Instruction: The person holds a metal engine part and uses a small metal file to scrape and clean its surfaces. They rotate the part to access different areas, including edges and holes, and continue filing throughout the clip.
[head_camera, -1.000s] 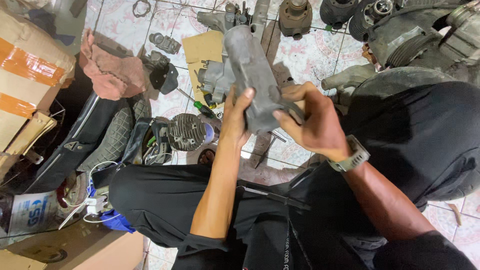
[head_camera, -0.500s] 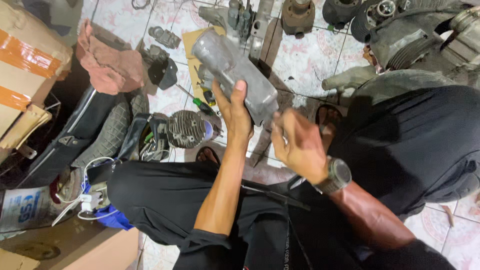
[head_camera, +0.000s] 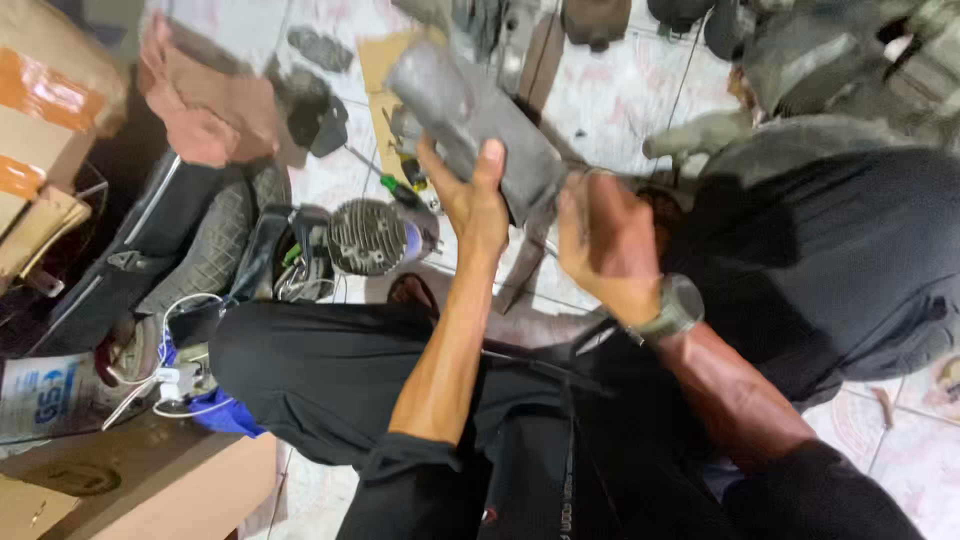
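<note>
A: What are my hands doing?

B: My left hand (head_camera: 472, 195) is wrapped around a long grey metal casing (head_camera: 470, 115), thumb up along its side, holding it tilted in the air over the tiled floor (head_camera: 620, 95). My right hand (head_camera: 605, 240) is curled at the casing's lower end; whether it grips the metal I cannot tell, the view is blurred.

A: How does the casing look?

B: Dull, grimy, boxy, heavy-looking.

A: What could go wrong?

B: I think it could slip, since one hand carries most of it, and drop onto the finned engine part (head_camera: 372, 236) or the green-handled screwdriver (head_camera: 398, 190) below.
</note>
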